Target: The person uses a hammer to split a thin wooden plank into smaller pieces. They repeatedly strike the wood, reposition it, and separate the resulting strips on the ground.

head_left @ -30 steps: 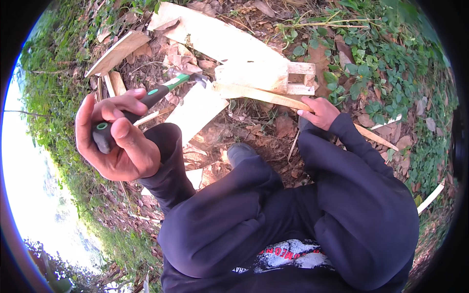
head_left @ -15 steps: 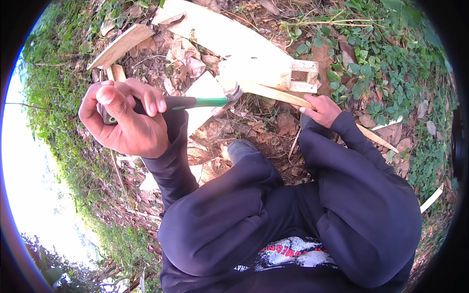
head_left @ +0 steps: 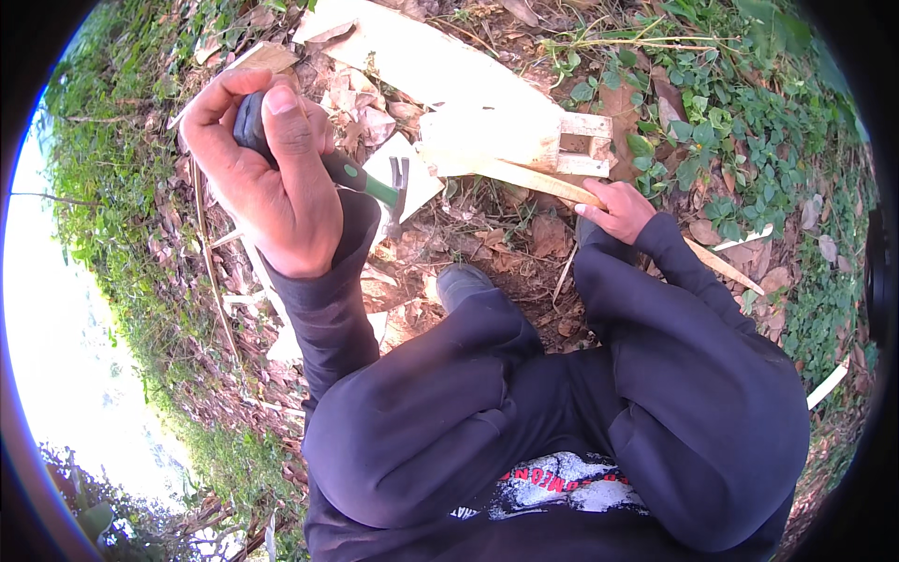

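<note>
One claw hammer (head_left: 375,187), gripped by the left hand (head_left: 267,173) closed around its black-and-green handle, head over the leaf litter. One wooden slat (head_left: 534,178), pinned by the right hand (head_left: 618,208) against one notched wooden block (head_left: 515,136). Handle end hidden in the fist; slat's far end cut off by the sleeve.

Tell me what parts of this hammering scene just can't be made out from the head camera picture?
- Hammer: the grip end is wrapped inside the left hand; the head is small and blurred, so its striking face is unclear.
- Wooden strip: the right hand covers its middle.
- Notched wooden block: any nail or joint is too small to see.
- Left shoe: mostly hidden by the knee.
- Picture's left rim: washed out by bright glare.
</note>
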`<act>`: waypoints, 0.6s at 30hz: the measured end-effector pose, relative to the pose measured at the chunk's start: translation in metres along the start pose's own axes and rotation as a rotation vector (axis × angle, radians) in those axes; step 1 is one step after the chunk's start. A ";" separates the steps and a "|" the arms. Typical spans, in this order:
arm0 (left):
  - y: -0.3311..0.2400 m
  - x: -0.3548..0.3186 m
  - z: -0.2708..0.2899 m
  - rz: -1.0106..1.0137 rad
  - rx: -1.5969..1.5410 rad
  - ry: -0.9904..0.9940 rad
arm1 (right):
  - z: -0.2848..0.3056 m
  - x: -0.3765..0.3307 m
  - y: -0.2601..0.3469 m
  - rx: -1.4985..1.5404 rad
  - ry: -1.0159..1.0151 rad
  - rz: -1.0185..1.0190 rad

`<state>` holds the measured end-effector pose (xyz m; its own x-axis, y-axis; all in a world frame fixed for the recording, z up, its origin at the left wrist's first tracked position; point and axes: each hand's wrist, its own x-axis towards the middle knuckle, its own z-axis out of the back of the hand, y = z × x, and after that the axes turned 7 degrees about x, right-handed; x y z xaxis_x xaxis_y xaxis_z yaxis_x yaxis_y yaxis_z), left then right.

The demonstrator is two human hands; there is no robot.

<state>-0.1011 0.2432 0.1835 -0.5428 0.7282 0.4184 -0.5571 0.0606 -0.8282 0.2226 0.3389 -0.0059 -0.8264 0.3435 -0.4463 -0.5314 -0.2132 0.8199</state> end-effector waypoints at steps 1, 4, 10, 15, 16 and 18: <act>0.002 0.002 -0.001 0.013 0.015 0.019 | -0.001 0.000 -0.002 -0.004 -0.009 0.008; 0.004 0.006 -0.008 0.046 0.039 0.079 | -0.002 0.001 -0.004 -0.016 -0.029 0.029; 0.019 0.026 -0.028 -0.019 0.039 0.141 | -0.001 0.002 -0.001 -0.021 -0.016 0.035; 0.014 0.002 -0.026 -0.083 -0.277 -0.199 | 0.003 0.000 0.002 0.009 0.007 -0.022; 0.017 -0.010 -0.012 -0.087 -0.327 -0.258 | 0.004 0.002 0.002 -0.001 0.023 -0.027; 0.013 -0.045 0.007 -0.099 -0.346 -0.302 | 0.005 0.005 -0.003 -0.014 0.052 -0.053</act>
<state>-0.0886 0.2064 0.1563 -0.6847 0.4796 0.5488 -0.4009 0.3809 -0.8331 0.2211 0.3456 -0.0082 -0.8057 0.3064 -0.5070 -0.5765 -0.2088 0.7900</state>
